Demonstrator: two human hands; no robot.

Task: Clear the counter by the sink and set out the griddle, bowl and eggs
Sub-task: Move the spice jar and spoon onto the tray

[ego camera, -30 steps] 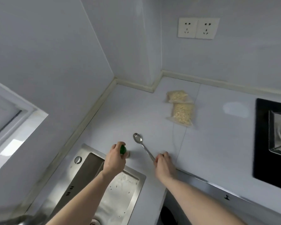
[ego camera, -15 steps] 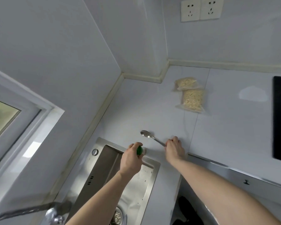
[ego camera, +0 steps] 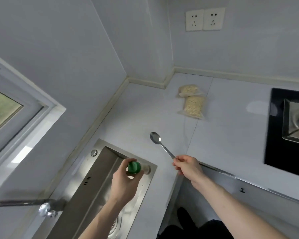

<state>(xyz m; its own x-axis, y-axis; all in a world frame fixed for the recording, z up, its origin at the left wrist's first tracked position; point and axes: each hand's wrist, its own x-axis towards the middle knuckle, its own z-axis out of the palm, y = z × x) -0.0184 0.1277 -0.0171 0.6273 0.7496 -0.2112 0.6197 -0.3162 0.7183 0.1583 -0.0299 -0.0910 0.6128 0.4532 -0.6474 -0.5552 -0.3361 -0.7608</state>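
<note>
Far left, a white-framed window [ego camera: 16, 107] shows a blur of green outside, and below it a chrome tap [ego camera: 33, 205] reaches in toward the rectangular stainless-steel sink [ego camera: 97, 175]. In the basin there is a round drain [ego camera: 115, 225] at the bottom edge, partly covered by the forearm, and pale specks scattered across the steel floor. A small round metal button [ego camera: 93, 152] sits on the sink's far-left rim.

Over the sink's far-right corner, the left hand [ego camera: 126, 183] has its fingers curled round a small clear bottle with a green cap [ego camera: 134, 167]; only the cap and a glimpse of the clear body show, so what is inside cannot be told. Just beside the cap, a small round pale thing [ego camera: 146, 168] rests on the sink rim, too blurred to name.

Next, on the pale grey counter [ego camera: 228, 135], the right hand [ego camera: 188, 168] pinches the handle end of a long shiny metal spoon [ego camera: 160, 144], bowl pointing away toward the corner. The bowl looks raised just above the surface, though that is hard to judge.

Further back, near the wall corner, two clear plastic packets of pale grains [ego camera: 192, 102] lie touching, one behind the other. Above them, a white double wall socket [ego camera: 204, 18]. Far right, a black glass hob with a steel burner surround [ego camera: 290, 128] is set into the counter, well apart from both hands.
</note>
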